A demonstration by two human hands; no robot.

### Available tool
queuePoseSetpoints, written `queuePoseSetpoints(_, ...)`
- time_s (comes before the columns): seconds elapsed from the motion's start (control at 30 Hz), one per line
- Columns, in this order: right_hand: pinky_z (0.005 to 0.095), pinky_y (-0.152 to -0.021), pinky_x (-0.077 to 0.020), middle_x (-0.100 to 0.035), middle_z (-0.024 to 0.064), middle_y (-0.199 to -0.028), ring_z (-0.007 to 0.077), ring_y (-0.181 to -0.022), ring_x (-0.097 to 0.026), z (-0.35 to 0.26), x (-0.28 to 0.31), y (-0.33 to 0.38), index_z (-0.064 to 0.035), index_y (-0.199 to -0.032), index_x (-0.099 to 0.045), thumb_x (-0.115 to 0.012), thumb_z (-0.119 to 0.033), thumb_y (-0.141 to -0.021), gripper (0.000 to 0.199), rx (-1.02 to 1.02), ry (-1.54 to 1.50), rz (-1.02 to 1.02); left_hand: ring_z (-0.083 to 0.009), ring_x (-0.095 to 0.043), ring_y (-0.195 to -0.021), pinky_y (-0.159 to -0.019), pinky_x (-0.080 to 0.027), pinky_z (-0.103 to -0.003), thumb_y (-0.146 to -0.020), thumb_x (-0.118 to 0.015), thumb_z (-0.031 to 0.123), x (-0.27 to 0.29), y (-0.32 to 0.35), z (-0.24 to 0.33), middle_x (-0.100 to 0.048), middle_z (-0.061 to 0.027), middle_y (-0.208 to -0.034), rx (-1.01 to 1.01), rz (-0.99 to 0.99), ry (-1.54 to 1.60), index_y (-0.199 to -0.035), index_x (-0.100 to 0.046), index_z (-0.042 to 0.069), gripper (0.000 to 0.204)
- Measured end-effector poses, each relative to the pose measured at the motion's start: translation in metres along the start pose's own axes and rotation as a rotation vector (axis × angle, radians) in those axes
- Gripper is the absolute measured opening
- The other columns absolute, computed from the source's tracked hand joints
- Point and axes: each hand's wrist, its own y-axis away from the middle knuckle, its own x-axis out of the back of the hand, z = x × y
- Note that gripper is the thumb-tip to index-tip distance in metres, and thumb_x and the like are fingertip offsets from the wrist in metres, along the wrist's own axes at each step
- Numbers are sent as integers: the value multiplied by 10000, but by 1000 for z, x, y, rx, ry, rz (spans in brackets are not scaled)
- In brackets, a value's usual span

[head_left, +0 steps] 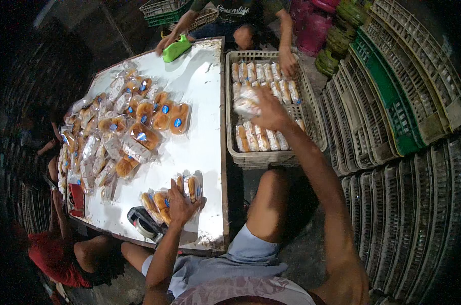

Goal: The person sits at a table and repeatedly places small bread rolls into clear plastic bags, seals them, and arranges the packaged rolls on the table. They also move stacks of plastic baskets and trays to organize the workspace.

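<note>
My right hand [272, 111] is over the pale plastic crate [268, 158], closed on a clear-wrapped bread roll [247, 103] that is smeared by motion. Wrapped bread rolls [261, 137] stand in rows inside the crate, with a gap between the rows under my hand. At the near end of the white table [202, 152], my left hand [183, 206] grips a wrapped bread roll [192, 187]. More wrapped rolls [156, 204] lie against the left side of that hand. A big heap of wrapped bread [108, 132], several with blue labels, covers the table's left half.
A black tape dispenser [144, 222] lies at the table's near edge. Across from me, a person's hand [288, 62] reaches to the crate; the other is beside a green object [176, 49]. Stacked crates [393, 91] line the right. Another person in red [55, 256] sits at left.
</note>
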Motion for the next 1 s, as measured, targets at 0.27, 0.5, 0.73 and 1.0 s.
queuePoseSetpoints(0.27,547,-1206,-133,-369,194,-1557,374,-1500,-240,190,-38,38,-38,-1532,-297,-681,-77,-822,808,-403,404,-90,-410,-438,-1325,-1109,-413,-437,-652,-895,103,-18,-41,22,-349,-287,-1415,-59,43,632,-1531,-33,-101,1247)
queuePoseSetpoints(0.5,533,-1159,-271,-449,224,-1485,375,-1418,-386,148,-71,139,-4,-1474,-401,-655,-391,-927,716,-319,383,204,-446,-415,-1312,-1143,-348,-480,-668,-801,66,30,-146,148,-365,-276,-1427,-456,303,145,-1541,-99,-61,1128)
queuePoseSetpoints(0.73,517,-1042,-422,-617,222,-1252,399,-1185,-574,131,-75,170,-62,-1299,-619,-677,-477,-895,581,-409,408,374,-395,-406,-1367,-1135,-311,-527,-761,-776,140,-47,-301,238,-383,-208,-1482,-756,117,-108,-1560,-178,19,1006)
queuePoseSetpoints(1.0,486,-865,-532,-694,198,-1073,405,-1006,-662,125,-76,159,-102,-1110,-742,-691,-511,-861,481,-399,423,409,-360,-373,-1415,-1121,-281,-588,-861,-684,225,-117,-308,178,-434,-189,-1480,-653,11,-210,-1441,-465,59,642)
